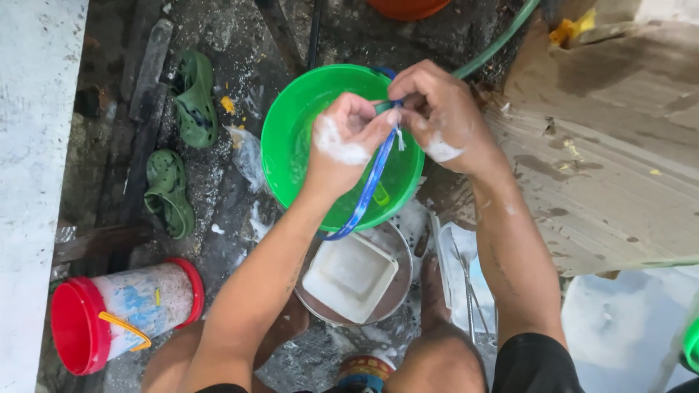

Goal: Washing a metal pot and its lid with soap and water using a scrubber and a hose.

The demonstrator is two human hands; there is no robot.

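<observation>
We are holding a thin blue strap over the green basin, which is holding water. Our left hand is pinching the strap's upper end closed; our right hand is gripping it just beside, both soapy. The strap is looking light, limp and slick with suds, so we judge a firm pinch near its top end best. A white square tray is sitting in a metal bowl below; green clogs, a red-lidded jar and wet cardboard are crowding the ground.
</observation>
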